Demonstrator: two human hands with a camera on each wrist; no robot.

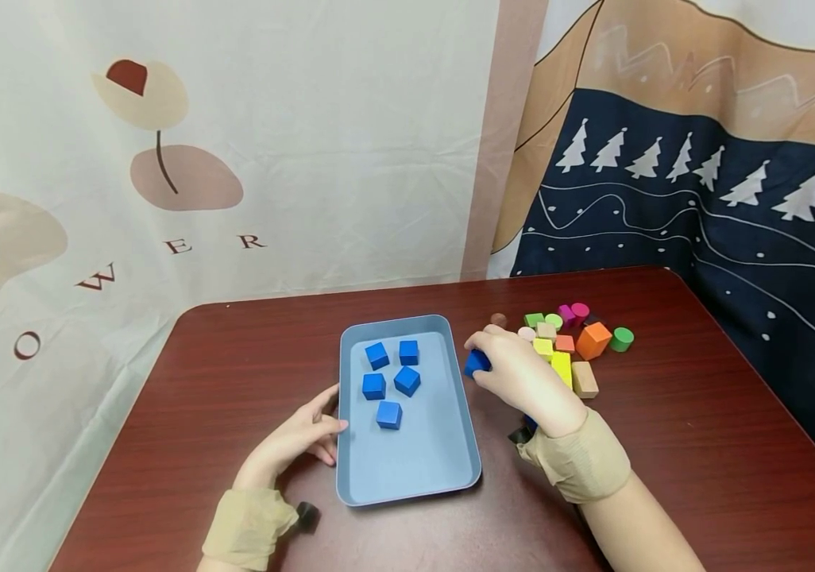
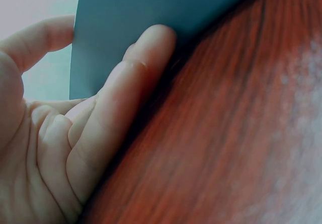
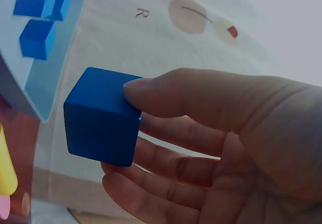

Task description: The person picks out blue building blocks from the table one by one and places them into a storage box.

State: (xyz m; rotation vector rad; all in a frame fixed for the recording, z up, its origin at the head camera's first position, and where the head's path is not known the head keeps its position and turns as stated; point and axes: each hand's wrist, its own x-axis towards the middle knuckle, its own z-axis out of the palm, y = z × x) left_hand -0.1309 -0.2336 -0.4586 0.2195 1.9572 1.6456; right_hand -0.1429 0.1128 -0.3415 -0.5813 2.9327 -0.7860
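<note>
My right hand [image 1: 522, 369] pinches a blue cube [image 3: 100, 118] between thumb and fingers, just right of the blue-grey tray [image 1: 415, 477]. In the right wrist view the thumb lies on the cube's top and the fingers are behind it. Several blue cubes [image 1: 389, 415] sit apart inside the tray, mostly toward its far half. My left hand [image 1: 300, 433] holds the tray's left edge, thumb at the rim. The left wrist view shows its fingers [image 2: 115, 108] against the tray's outer wall. Something blue [image 1: 531, 423] shows partly beneath my right wrist.
Right of the tray lies a loose group of coloured blocks, including an orange cube [image 1: 593, 340], a green cylinder [image 1: 622, 339], a yellow block [image 1: 562, 367] and a tan block [image 1: 584, 380]. All stand on a dark red wooden table [image 1: 236, 349], with printed cloths [image 1: 350, 159] hanging behind it.
</note>
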